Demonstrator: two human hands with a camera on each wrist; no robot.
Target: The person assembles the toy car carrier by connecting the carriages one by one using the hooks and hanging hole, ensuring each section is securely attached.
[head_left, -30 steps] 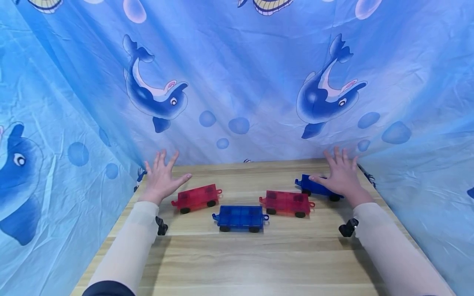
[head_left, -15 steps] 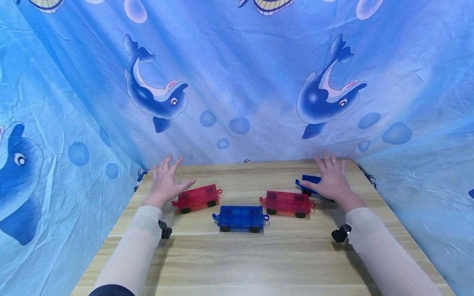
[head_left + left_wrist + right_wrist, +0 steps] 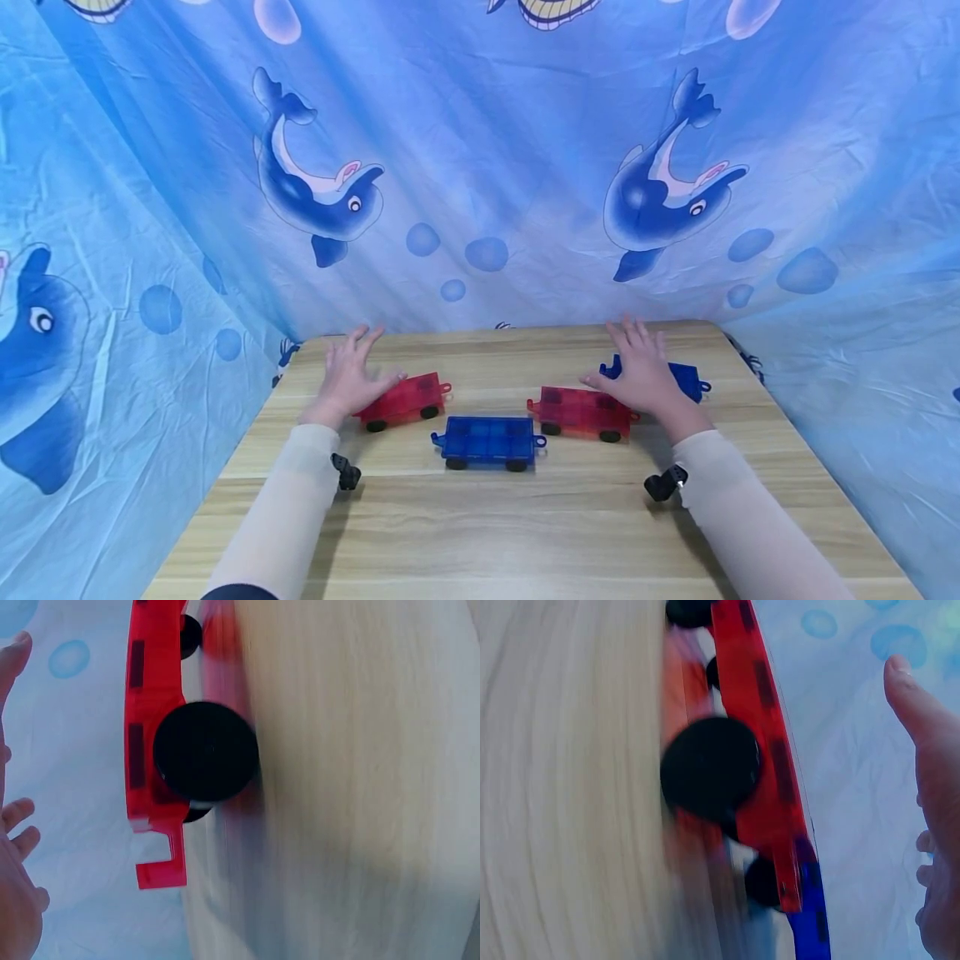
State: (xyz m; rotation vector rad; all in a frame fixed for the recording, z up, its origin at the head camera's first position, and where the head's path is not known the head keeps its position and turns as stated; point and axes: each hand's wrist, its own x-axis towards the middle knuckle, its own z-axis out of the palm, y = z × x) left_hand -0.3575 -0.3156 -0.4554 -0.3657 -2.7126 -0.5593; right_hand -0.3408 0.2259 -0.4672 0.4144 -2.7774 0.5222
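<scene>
Left hand (image 3: pixel 349 379), fingers spread, ten o'clock, by a black-wheeled translucent red plastic wagon (image 3: pixel 411 397); right hand (image 3: pixel 642 377) likewise, two o'clock.

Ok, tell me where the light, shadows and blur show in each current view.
Head: pale sheen on the near part of the table, soft shadows beside the left sleeve and right sleeve; left wrist: the left red wagon fairly crisp, the wood grain smeared; right wrist: the right red wagon casting a blurred, reddish shadow, a bright patch on the cloth at upper right.
</scene>
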